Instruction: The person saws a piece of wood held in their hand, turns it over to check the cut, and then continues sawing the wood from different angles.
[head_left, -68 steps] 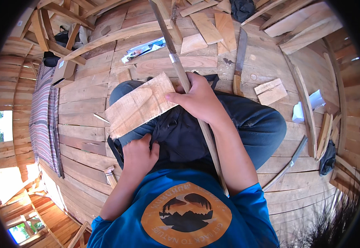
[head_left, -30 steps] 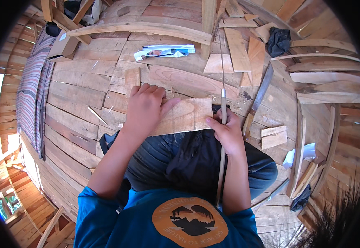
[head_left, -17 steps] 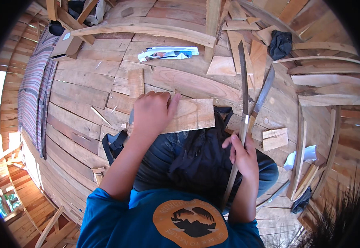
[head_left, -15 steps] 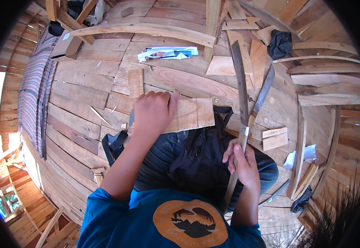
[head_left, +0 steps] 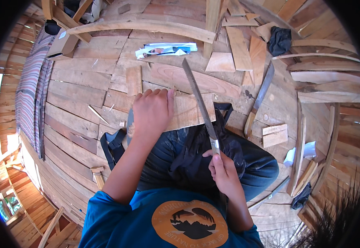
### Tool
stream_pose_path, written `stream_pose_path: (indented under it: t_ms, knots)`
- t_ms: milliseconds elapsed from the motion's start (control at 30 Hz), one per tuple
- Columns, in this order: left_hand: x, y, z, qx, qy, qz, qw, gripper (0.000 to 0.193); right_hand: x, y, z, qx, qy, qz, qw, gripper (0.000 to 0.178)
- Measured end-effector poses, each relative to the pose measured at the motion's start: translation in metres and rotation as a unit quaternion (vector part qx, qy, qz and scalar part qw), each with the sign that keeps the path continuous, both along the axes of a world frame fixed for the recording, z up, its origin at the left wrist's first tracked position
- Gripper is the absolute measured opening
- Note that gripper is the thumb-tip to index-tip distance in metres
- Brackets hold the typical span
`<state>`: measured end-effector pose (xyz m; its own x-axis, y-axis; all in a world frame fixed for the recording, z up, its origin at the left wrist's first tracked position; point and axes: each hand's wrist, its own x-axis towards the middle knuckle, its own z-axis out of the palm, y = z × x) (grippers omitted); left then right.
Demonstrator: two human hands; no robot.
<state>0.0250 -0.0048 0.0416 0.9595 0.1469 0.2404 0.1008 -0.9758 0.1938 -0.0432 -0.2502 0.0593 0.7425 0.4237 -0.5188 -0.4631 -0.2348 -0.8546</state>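
My left hand (head_left: 152,113) is closed over the left part of a short wooden board (head_left: 188,108), which lies across my lap with a rough near edge. In my right hand (head_left: 225,171) is a hand saw (head_left: 199,94) with a long, narrow toothed blade, gripped near where handle and blade meet. The blade slants up and left across the board's right part; I cannot tell whether it touches the wood. Under the board, a dark cloth or bag (head_left: 188,159) is bunched between my legs.
Right of my lap, a machete (head_left: 261,97) with a wooden handle lies on the plank floor. Nearby sit a small wood block (head_left: 275,135) and offcuts (head_left: 238,47). A long beam (head_left: 143,27) crosses the far side, with a crumpled wrapper (head_left: 167,50) before it.
My right hand has moved left and slightly down, and the saw has swung left, from beside the machete to over the board. My left hand and the board stay nearly in place.
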Motion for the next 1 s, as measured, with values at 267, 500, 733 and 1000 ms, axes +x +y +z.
stream_pose_path:
  t_ms: [267, 500, 733, 1000]
  knots:
    - [-0.002, 0.003, 0.0, -0.024, -0.015, 0.01, 1.0, 0.034, 0.003, -0.012, 0.003, -0.107, -0.139, -0.059, 0.983, 0.022]
    - [-0.018, -0.003, 0.024, -0.052, 0.106, -0.093, 0.989, 0.057, -0.002, -0.079, -0.009, -0.413, -0.169, -0.087, 0.89, 0.033]
    - [-0.061, -0.025, 0.048, 0.025, 0.288, -0.265, 0.92, 0.083, -0.018, -0.073, -0.024, -0.388, -0.134, -0.072, 0.909, 0.032]
    - [-0.059, -0.043, 0.03, -0.174, 0.452, -0.205, 0.851, 0.07, -0.042, -0.099, -0.012, -0.26, -0.115, -0.148, 0.947, 0.029]
